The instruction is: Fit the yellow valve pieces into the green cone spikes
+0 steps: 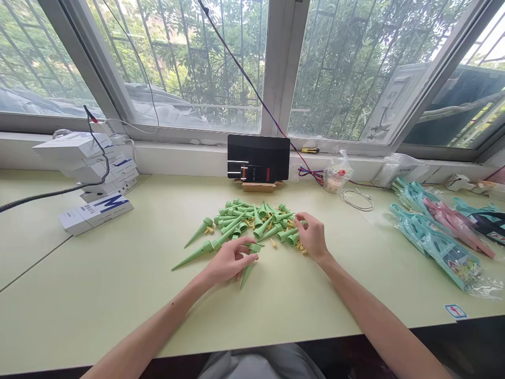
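My left hand [233, 259] is closed around a green plastic spike [246, 273], its wide ribbed cap up near my thumb and its point toward me. At the right side of a heap of similar green spikes [262, 227], my right hand [311, 234] has thumb and forefinger pinched together. Whatever is between those fingertips is too small to make out. Small yellow plastic pieces [273, 243] lie among and beside the spikes, several of them under and near my right hand. Two more spikes [193, 256] lie to the left of the heap, pointing left.
Behind the heap a black tablet [258, 150] and a phone [258, 174] lean on a cardboard stand [258, 187]. White boxes [97, 213] are stacked at left. Turquoise plastic items [434, 239] in clear wrap lie at right. A bag [337, 173] and coiled cable [357, 200] sit by the window.
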A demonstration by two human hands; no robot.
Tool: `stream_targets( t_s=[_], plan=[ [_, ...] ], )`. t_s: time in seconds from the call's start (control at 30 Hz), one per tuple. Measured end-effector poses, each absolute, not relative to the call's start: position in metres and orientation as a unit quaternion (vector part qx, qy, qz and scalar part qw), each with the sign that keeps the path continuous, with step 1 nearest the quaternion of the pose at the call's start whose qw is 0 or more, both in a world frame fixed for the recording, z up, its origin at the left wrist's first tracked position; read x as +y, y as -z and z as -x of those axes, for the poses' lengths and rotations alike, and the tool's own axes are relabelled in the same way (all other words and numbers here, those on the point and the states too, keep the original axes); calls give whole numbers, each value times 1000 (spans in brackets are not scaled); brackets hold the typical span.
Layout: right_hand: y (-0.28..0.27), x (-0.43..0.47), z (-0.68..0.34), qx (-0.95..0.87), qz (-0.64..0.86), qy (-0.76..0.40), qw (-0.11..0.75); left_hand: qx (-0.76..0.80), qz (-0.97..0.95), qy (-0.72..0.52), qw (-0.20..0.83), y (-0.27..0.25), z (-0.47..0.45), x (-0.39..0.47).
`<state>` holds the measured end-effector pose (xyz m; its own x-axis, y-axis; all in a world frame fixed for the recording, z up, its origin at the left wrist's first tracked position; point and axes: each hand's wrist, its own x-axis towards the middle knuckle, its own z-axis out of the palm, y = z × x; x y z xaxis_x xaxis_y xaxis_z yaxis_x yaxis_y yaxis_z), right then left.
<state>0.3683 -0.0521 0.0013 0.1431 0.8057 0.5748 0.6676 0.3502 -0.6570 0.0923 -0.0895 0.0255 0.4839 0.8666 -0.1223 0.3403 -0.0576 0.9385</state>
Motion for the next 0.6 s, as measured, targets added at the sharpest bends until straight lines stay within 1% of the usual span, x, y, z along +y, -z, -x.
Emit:
stream_targets(
  t_s=[0.13, 0.23, 0.43, 0.6],
  plan=[
    [-4, -56, -364, -631, 552, -84, 538, 440, -681, -259, 524, -25, -93, -89],
    [-7, -64, -355, -639, 526, -113, 549, 435, -683, -268, 521, -24, -93, -89],
    [-8, -86, -327, -699, 453, -156, 531, 436, -678, -284, 519, -22, -92, -88],
    [-2, -99, -309, -735, 372, -252, 508, 429, -675, -297, 521, -22, -92, -87]
  ],
)
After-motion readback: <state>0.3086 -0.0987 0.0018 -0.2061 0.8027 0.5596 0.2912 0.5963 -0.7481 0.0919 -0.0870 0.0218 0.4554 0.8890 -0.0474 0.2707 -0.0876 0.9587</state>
